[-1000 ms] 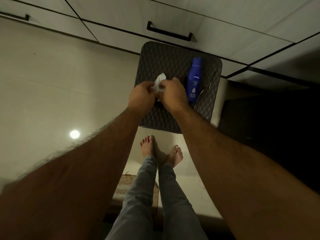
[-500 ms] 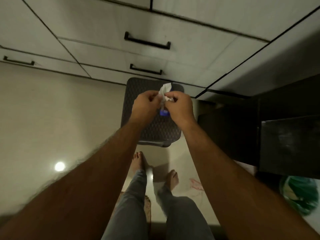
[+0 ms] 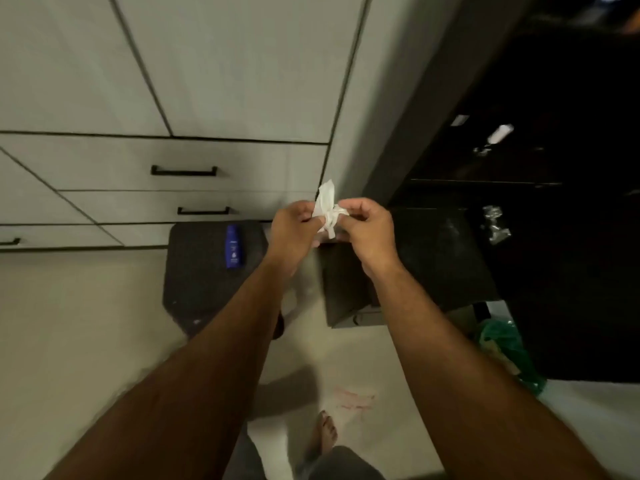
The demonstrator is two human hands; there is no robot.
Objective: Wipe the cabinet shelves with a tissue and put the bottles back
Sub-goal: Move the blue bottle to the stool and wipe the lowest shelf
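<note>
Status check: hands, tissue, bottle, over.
Both hands, left and right, pinch the tissue in mid-air. Blue bottle lies on the dark stool, untouched. Nothing visible between hands and open cabinet.

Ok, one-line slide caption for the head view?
Both hands, left hand and right hand, pinch a crumpled white tissue beside the dark open cabinet.

Bare forearms, grey trousers, bare feet

Both forearms run bare from the frame's lower edge to the wrists, with no sleeve, watch or band on them, and fine hair shows along them. The left hand [image 3: 294, 226] and right hand [image 3: 369, 230] wear no gloves or rings. Grey trousers [image 3: 346, 462] cover the legs, and one bare foot [image 3: 325, 433] shows below.
</note>
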